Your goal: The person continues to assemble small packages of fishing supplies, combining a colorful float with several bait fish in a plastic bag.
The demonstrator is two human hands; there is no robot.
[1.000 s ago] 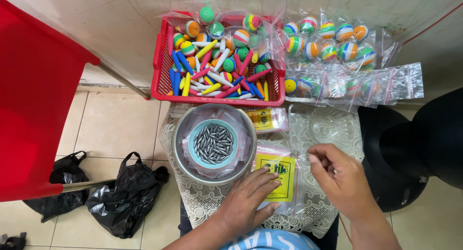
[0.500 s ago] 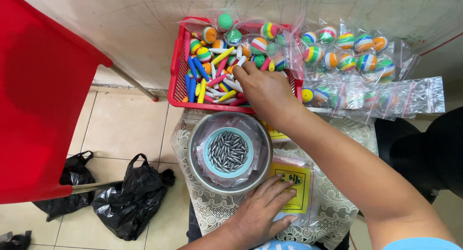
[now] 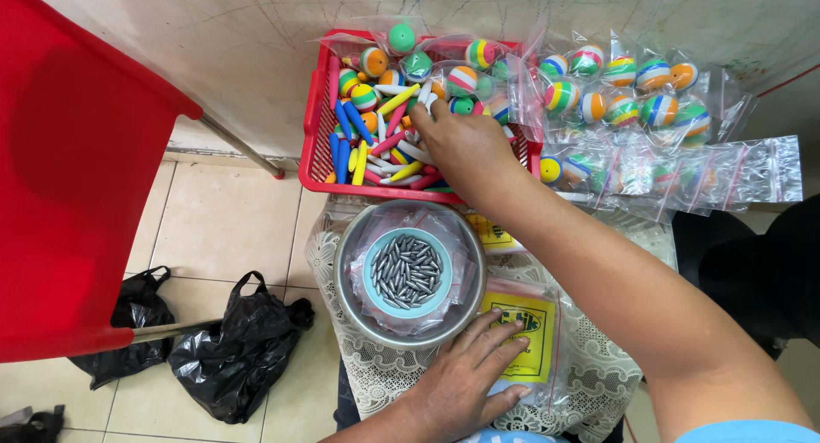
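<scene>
A glossy red plastic chair (image 3: 77, 170) fills the left side, above two crumpled black plastic bags (image 3: 231, 353) on the pale tiled floor. A small table (image 3: 598, 383) under a white lace cloth carries a round metal bowl (image 3: 346, 276) lined with clear film; inside sits a light-blue cup (image 3: 372, 276) full of small grey bullet-shaped metal weights (image 3: 407, 270). Behind it stands a red latticed plastic basket (image 3: 314, 152) of slim, smooth float sticks (image 3: 354, 144) in blue, yellow, pink and white, with striped round balls (image 3: 461, 78) in clear bags (image 3: 683, 165) piled at its back and spilling to the right. The right hand (image 3: 465, 144) reaches into the basket, its fingertips (image 3: 424, 93) buried among the sticks and balls — whether that grip pinches anything cannot be told. The left hand (image 3: 465, 379) lies flat, fingers spread, on a clear packet with a yellow card (image 3: 525, 323), just in front of the bowl — well apart from the sticks.
</scene>
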